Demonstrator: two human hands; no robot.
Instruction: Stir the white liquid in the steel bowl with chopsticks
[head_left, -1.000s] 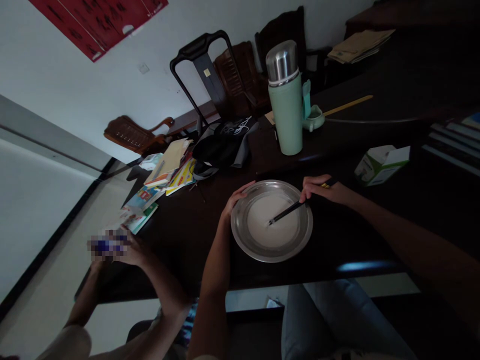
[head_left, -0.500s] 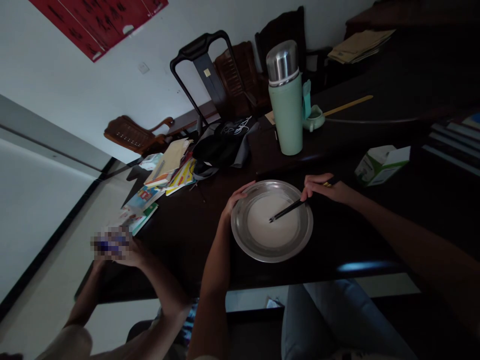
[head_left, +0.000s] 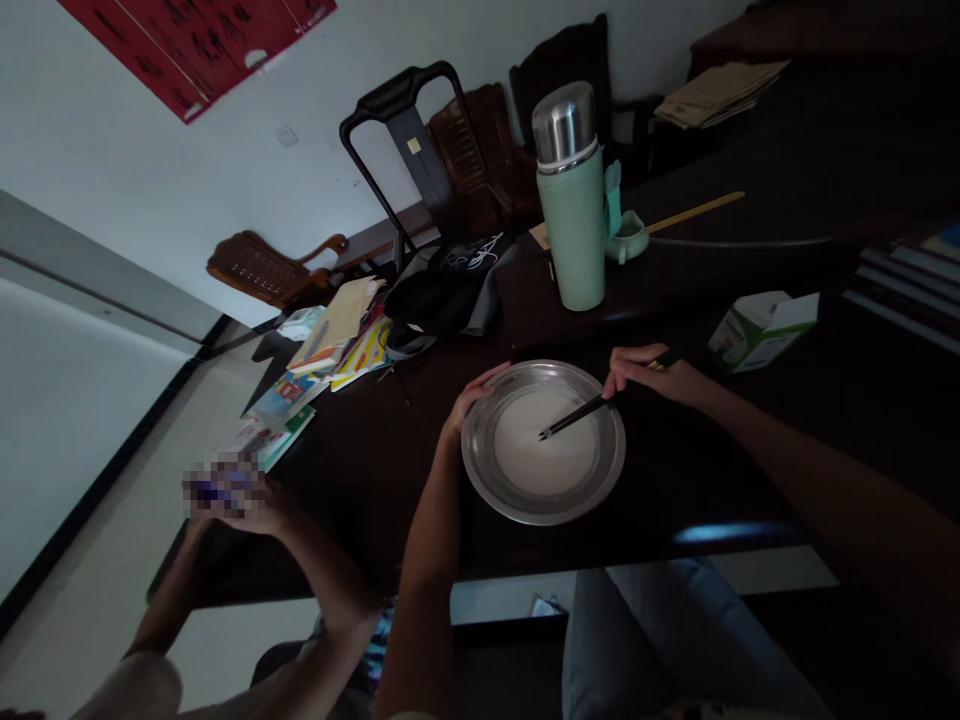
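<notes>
Head view: I've got the right hand [head_left: 651, 378] pinching slim dark chopsticks [head_left: 576, 414], tips at the white liquid [head_left: 536, 470] in a round, shiny metal basin [head_left: 481, 460] on the dark worktop [head_left: 360, 460]; left hand [head_left: 465, 405] rests flat-fingered against its side. Looks mid-stir: surface seems smooth, can't tell how much mixing is left.

A round, wide-rimmed metal bowl [head_left: 480, 455] of milky liquid [head_left: 536, 468] sits upright, slightly right of and below center frame; dark chopsticks [head_left: 576, 415] with gold bands slant in from the right, tips at the liquid.
</notes>
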